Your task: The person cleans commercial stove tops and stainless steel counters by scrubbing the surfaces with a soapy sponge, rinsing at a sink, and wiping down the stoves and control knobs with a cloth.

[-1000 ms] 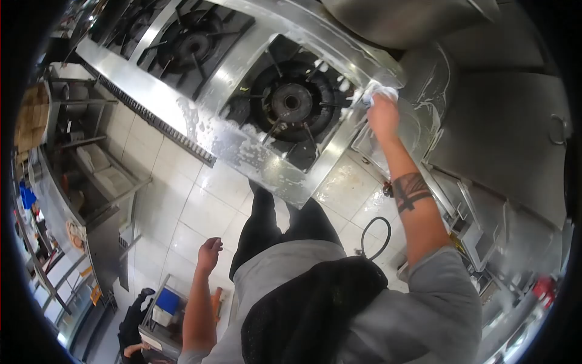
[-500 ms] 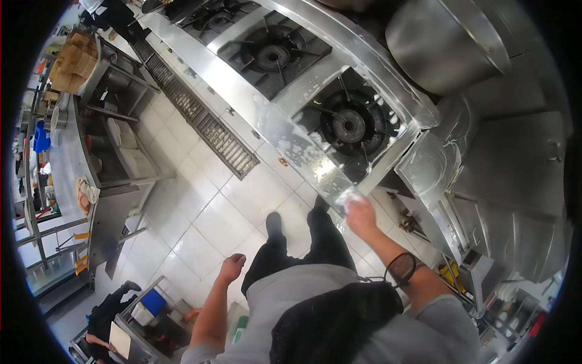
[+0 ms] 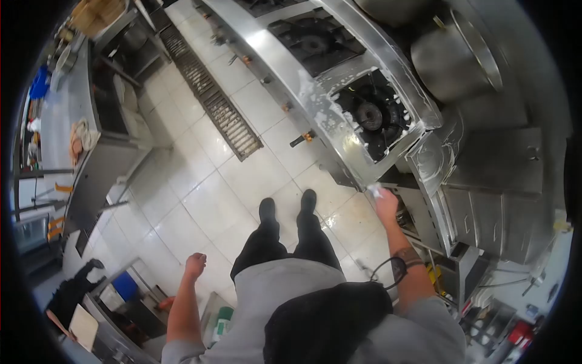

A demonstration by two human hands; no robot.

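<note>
White suds (image 3: pixel 308 87) streak the steel top of the stove (image 3: pixel 285 57) in the head view, with more foam dotted along the frame of the nearest burner (image 3: pixel 370 115) and smeared in loops over the metal panel (image 3: pixel 431 159) beside it. The right hand (image 3: pixel 388 204) has its fingers closed on a small white cloth (image 3: pixel 374 191), or perhaps a pad; blur hides which. The cloth is at the stove's near front corner, though I cannot tell whether it touches the metal. The left hand (image 3: pixel 195 266) hangs well apart from the stove, its fingers loosely curled with nothing visible in them; how tightly they close I cannot tell.

For good wiping here, I would spread the cloth flat under the fingers rather than bunch it, and press evenly in long strokes along the steel edge. The corner probably wants the cloth folded over it, so that both faces get rubbed and the fingertips stay off the metal edge. Around the burner, shorter strokes should lift foam without pushing it inward. The black-handled knob (image 3: pixel 300 139) on the front deserves a light touch, lest it turn. The floor (image 3: pixel 242 188) looks shiny and may be slick, so steady footing matters
</note>
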